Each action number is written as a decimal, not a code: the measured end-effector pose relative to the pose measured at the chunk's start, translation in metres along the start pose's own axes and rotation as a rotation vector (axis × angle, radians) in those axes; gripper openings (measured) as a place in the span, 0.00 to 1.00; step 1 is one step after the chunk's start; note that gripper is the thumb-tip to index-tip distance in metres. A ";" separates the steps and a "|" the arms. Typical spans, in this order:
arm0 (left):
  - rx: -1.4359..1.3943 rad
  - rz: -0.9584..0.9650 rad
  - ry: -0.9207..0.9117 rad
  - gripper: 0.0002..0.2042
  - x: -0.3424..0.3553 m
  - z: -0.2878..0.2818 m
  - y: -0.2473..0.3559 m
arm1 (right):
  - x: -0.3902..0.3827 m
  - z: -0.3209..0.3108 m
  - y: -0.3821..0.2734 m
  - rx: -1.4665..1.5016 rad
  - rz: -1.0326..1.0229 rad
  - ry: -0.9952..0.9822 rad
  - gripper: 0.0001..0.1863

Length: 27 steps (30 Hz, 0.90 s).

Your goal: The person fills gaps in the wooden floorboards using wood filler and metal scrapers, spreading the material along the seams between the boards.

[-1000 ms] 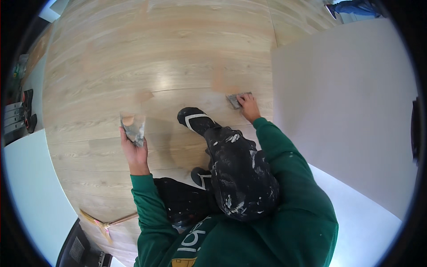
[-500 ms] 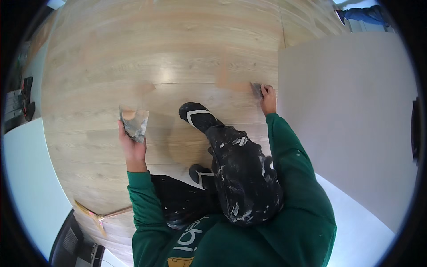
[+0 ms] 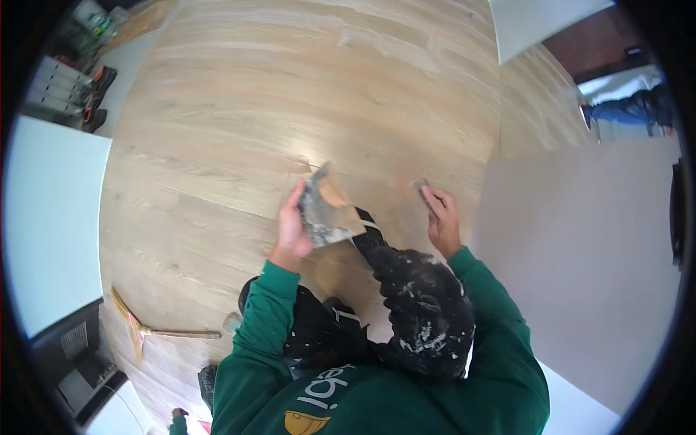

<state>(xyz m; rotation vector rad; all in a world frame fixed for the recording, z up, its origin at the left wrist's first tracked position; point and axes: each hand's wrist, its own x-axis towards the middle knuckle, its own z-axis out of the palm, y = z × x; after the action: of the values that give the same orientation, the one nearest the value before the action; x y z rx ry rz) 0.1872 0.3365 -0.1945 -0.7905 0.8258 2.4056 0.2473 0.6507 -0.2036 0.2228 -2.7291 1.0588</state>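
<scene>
In my left hand (image 3: 292, 226) is a flat square plate (image 3: 322, 217), smeared grey and white, with a lump of tan filler (image 3: 332, 190) on it. My fingers grip its left side, and it is tilted above my bent leg. My right hand (image 3: 444, 216) pinches a small putty knife (image 3: 418, 187), whose blade points up and left, just over the floor or touching it; I cannot tell which. Below both hands spreads the pale wood-plank floor (image 3: 239, 138), with faint tan smears near the knife. My black, paint-spotted trousers (image 3: 428, 312) show as I squat.
A light wall panel (image 3: 573, 254) stands close on my right, a white panel (image 3: 61, 210) on the left. A broom (image 3: 174, 333) lies at lower left. Dark shoes (image 3: 100, 90) sit at upper left. Another person's blue-trousered leg (image 3: 623, 109) shows far right; a green-sleeved hand (image 3: 178, 413) shows at the bottom.
My left hand has carried the plate rightward, nearer my right hand. The putty knife has come back toward me from the right-hand panel. My view has turned and shifted.
</scene>
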 end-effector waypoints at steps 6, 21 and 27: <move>-0.161 -0.170 -0.356 0.28 -0.012 0.011 0.001 | 0.084 0.021 -0.101 0.133 -0.793 -0.406 0.28; 0.660 1.120 0.036 0.25 -0.025 -0.015 -0.004 | 0.129 -0.018 -0.152 1.166 0.954 -0.329 0.12; 0.808 1.531 -0.024 0.28 -0.024 -0.005 0.002 | 0.115 -0.002 -0.194 1.222 1.079 -0.327 0.13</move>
<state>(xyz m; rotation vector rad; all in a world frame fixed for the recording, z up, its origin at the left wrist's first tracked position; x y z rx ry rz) 0.2052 0.3266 -0.1812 0.4419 2.8283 2.5265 0.1781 0.5031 -0.0486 -1.0971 -1.8501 3.0173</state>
